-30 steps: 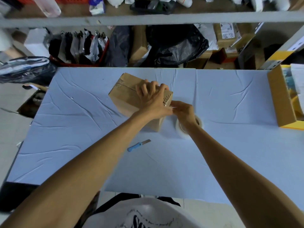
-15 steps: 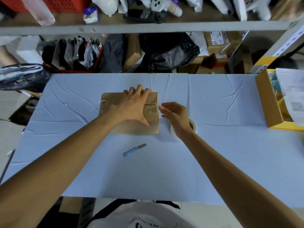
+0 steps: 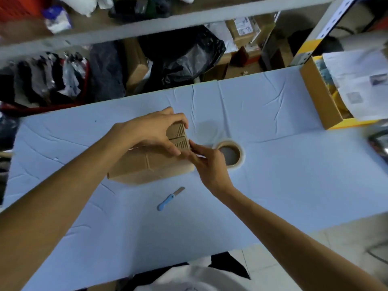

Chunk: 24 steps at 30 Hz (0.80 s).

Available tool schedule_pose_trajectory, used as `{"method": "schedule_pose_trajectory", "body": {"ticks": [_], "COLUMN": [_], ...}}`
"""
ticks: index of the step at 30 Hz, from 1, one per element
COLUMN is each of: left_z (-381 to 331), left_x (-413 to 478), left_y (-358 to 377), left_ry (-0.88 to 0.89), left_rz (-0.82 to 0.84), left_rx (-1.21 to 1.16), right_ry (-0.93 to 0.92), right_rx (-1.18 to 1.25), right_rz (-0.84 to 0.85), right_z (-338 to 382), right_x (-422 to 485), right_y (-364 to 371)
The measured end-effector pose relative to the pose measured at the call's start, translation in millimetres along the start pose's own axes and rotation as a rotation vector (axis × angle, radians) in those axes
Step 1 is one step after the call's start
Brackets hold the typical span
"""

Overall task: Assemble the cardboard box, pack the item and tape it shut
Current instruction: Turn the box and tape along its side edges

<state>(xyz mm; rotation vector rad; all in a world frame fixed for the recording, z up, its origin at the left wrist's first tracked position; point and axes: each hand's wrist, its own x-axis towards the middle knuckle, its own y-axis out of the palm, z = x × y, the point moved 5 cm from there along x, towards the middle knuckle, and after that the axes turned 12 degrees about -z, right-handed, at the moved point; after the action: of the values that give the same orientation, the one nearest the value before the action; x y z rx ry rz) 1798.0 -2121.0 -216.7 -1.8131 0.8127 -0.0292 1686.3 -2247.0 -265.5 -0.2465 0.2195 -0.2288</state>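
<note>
A brown cardboard box [image 3: 151, 166] lies on the light blue table [image 3: 273, 185], its top flaps closed along a centre seam. My left hand [image 3: 151, 131] grips its right end from above, fingers curled over the far edge and thumb on the near flap. Beside it, my right hand [image 3: 206, 162] presses its straight fingertips against the box's right end face. A roll of clear tape [image 3: 242, 153] lies flat on the table just behind my right hand. The packed item is hidden inside the box.
A blue-handled knife [image 3: 168, 200] lies on the table in front of the box. An open brown and yellow carton [image 3: 319, 97] with papers [image 3: 361, 80] stands at the table's right end. Shelves with bags and boxes run behind the far edge.
The box has been turned and now lies lengthwise. My left hand shifted to its right end. My right hand came off the tape roll and moved to the box's end face.
</note>
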Motion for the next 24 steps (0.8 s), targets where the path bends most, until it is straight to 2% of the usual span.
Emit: {"method": "schedule_pose_trajectory", "body": {"ticks": [6, 14, 24], "left_z": [2, -1, 4], "left_x": [-5, -22, -25], "left_y": [4, 1, -1], "left_ry": [0.079, 0.098, -0.031], "left_rz": [-0.027, -0.043, -0.132], "left_rx": [0.038, 0.069, 0.086], "right_ry": [-0.135, -0.014, -0.065], "right_rx": [-0.182, -0.083, -0.053], "right_rz": [-0.235, -0.167, -0.085], "right_z": [12, 11, 17], "right_x": [-17, -27, -10], "right_y": [11, 10, 13]}}
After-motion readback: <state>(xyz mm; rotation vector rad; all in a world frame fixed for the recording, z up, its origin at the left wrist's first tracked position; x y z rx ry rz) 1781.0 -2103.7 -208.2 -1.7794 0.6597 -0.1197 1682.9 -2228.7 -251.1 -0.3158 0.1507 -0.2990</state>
